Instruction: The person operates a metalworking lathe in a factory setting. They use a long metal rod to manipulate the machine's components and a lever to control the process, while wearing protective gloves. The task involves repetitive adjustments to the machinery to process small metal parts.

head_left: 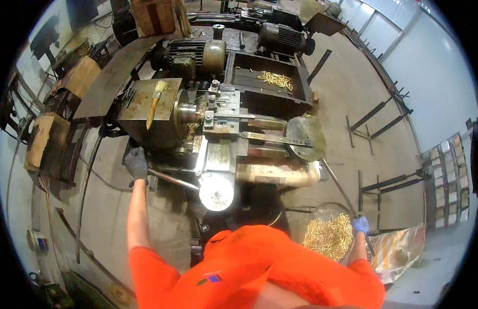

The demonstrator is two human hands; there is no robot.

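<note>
My left hand (pixel 136 164), in a grey glove, is closed round the outer end of a metal lever (pixel 174 178). That lever runs to a round bright hub (pixel 216 194) at the lathe's near side. My right hand (pixel 360 225), in a blue glove, grips a long thin lever rod (pixel 339 185) sloping down from a round metal plate (pixel 305 138). Between the hands stands the metal lathe, its chuck (pixel 186 112) facing a tool slide (pixel 222 119) with brassy chips around it. Whether a workpiece sits in the chuck I cannot make out.
A wooden-handled brush (pixel 155 104) lies on the headstock (pixel 133 116). Small brass-coloured pieces (pixel 276 80) lie in a dark tray (pixel 242 77) behind. More brass pieces (pixel 329 236) fill a container beside my right hand, near a printed sack (pixel 398 252). Metal stands (pixel 375 117) line the right.
</note>
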